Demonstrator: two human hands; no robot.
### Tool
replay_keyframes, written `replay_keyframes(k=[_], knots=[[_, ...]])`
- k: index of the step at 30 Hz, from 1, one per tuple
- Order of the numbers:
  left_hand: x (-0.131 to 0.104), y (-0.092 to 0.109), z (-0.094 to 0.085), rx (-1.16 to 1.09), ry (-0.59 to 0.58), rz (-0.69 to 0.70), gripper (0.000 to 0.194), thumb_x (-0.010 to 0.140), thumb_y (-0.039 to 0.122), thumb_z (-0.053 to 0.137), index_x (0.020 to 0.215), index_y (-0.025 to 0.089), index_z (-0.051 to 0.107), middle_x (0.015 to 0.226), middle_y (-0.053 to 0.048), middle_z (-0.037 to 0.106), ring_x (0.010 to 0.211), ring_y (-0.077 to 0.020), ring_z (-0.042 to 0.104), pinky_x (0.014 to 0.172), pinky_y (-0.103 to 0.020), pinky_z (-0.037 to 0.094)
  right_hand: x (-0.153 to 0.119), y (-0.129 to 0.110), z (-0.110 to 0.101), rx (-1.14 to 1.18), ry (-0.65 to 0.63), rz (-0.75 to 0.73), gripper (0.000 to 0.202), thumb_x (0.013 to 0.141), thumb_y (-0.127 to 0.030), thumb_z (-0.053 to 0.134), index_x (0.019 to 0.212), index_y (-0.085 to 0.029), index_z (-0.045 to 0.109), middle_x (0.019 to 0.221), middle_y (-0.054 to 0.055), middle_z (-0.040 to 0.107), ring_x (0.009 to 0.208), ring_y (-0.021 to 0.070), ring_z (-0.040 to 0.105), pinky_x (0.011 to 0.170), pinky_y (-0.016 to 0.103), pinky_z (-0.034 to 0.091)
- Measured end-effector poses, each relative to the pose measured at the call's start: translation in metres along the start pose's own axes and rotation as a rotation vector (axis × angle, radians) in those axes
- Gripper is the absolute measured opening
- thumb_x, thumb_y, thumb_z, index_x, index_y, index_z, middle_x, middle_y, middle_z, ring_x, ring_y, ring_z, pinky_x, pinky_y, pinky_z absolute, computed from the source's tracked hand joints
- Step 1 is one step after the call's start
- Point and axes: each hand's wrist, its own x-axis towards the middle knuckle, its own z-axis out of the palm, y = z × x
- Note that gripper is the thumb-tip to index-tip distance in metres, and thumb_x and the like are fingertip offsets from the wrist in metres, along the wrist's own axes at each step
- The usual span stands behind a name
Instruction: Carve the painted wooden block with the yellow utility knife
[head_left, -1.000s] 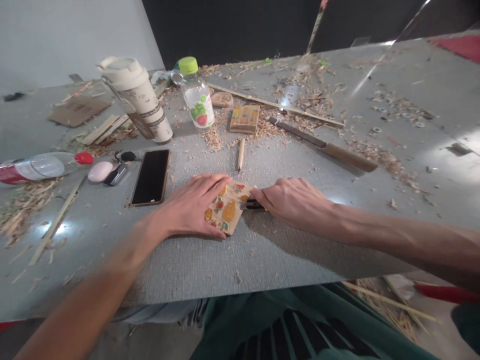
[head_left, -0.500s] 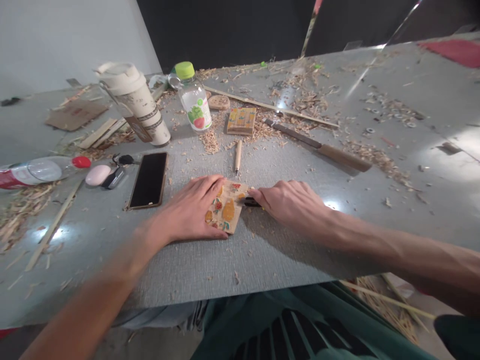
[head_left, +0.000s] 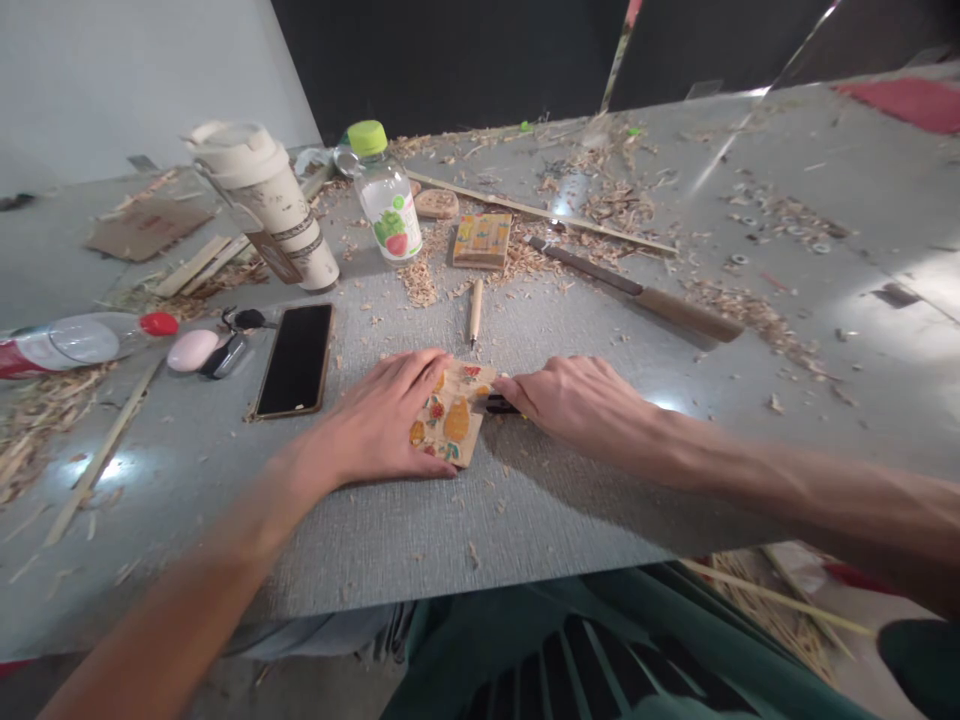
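A small wooden board (head_left: 457,418) with painted orange, red and green shapes lies on the grey table (head_left: 375,560). My left hand (head_left: 390,415) is wrapped over its left side, thumb along the near edge, gripping it. My right hand (head_left: 577,400) is closed round the black handle of a cutter (head_left: 499,403), its tip at the board's right edge. Most of the handle is hidden in my fingers. Just beyond the board lies a pen-like wooden tool (head_left: 475,312).
Behind stand a tumbler (head_left: 274,205) and a green-capped bottle (head_left: 386,200), near a painted block (head_left: 481,241). A phone (head_left: 296,360) and a red-capped bottle (head_left: 82,343) lie left. A long blade (head_left: 637,290) lies right, amid wood shavings.
My right hand has shifted very slightly, its knuckles a little higher, still round the cutter. My left hand and the board have hardly moved.
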Motion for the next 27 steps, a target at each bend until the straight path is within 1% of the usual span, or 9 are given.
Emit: replay_keyframes(k=[3,8,13,16,18,19,21,23,27], knots=[[0.001,0.0,0.0,-0.005,0.005,0.007,0.125,0.075,0.093,0.063,0.167,0.02,0.024,0.162,-0.022,0.04,0.146,-0.0457,0.044,0.123,-0.061,0.037,0.0,0.0,0.002,-0.003,0.0,0.006,0.06,0.114,-0.045,0.022,0.104,-0.021,0.075,0.067,0.008,0.064,0.055,0.0181,0.052,0.059,0.033,0.022],[0.002,-0.001,0.0,0.006,-0.006,0.006,0.127,0.073,0.095,0.062,0.168,0.019,0.024,0.163,-0.022,0.041,0.146,-0.0462,0.044,0.123,-0.061,0.037,0.004,-0.001,0.001,-0.029,-0.022,0.011,0.066,0.114,-0.047,0.018,0.091,-0.019,0.074,0.068,0.01,0.065,0.056,0.0191,0.055,0.058,0.034,0.022],[0.004,0.0,0.0,0.049,-0.04,0.013,0.127,0.074,0.095,0.06,0.167,0.017,0.022,0.164,-0.022,0.038,0.147,-0.046,0.042,0.125,-0.06,0.033,0.013,0.001,-0.008,-0.035,-0.063,-0.042,0.065,0.114,-0.042,0.022,0.079,-0.019,0.071,0.064,0.008,0.064,0.053,0.0167,0.049,0.057,0.034,0.021],[0.004,-0.005,-0.001,0.058,-0.047,-0.007,0.129,0.073,0.098,0.058,0.166,0.015,0.025,0.163,-0.024,0.039,0.146,-0.0471,0.043,0.124,-0.061,0.035,0.014,-0.001,-0.014,-0.069,-0.121,-0.136,0.056,0.114,-0.038,0.029,0.083,-0.02,0.072,0.064,0.006,0.063,0.052,0.0156,0.047,0.057,0.034,0.022],[0.004,-0.012,-0.003,0.051,-0.023,-0.055,0.127,0.074,0.098,0.055,0.165,0.013,0.027,0.162,-0.026,0.04,0.144,-0.0482,0.046,0.121,-0.062,0.038,0.012,-0.005,-0.016,-0.116,-0.174,-0.259,0.042,0.111,-0.032,0.04,0.088,-0.022,0.074,0.064,0.004,0.064,0.053,0.0157,0.047,0.057,0.034,0.022],[0.003,-0.016,-0.005,0.047,-0.002,-0.076,0.123,0.076,0.097,0.054,0.164,0.015,0.028,0.162,-0.025,0.04,0.144,-0.0479,0.047,0.121,-0.062,0.039,0.01,-0.006,-0.017,-0.134,-0.193,-0.315,0.037,0.11,-0.029,0.044,0.089,-0.023,0.074,0.065,0.004,0.065,0.053,0.0158,0.047,0.057,0.034,0.022],[0.002,-0.022,-0.007,0.026,0.019,-0.078,0.12,0.078,0.097,0.053,0.165,0.017,0.029,0.164,-0.024,0.039,0.146,-0.0467,0.045,0.122,-0.06,0.039,0.008,-0.005,-0.018,-0.143,-0.195,-0.357,0.038,0.111,-0.029,0.042,0.09,-0.022,0.074,0.069,0.004,0.067,0.054,0.0157,0.047,0.057,0.034,0.022],[0.001,-0.023,-0.009,0.008,0.013,-0.082,0.123,0.077,0.098,0.053,0.164,0.015,0.03,0.163,-0.025,0.04,0.145,-0.0464,0.047,0.122,-0.06,0.039,0.01,0.001,-0.018,-0.118,-0.176,-0.315,0.047,0.113,-0.033,0.034,0.091,-0.021,0.074,0.07,0.005,0.068,0.054,0.0153,0.047,0.057,0.035,0.021],[0.0,-0.016,-0.01,0.031,0.006,-0.093,0.125,0.075,0.097,0.056,0.161,0.01,0.033,0.161,-0.026,0.042,0.143,-0.0457,0.049,0.12,-0.059,0.042,0.02,0.015,-0.013,-0.038,-0.104,-0.063,0.067,0.114,-0.046,0.021,0.079,-0.019,0.072,0.064,0.007,0.065,0.053,0.0167,0.048,0.057,0.035,0.022]])
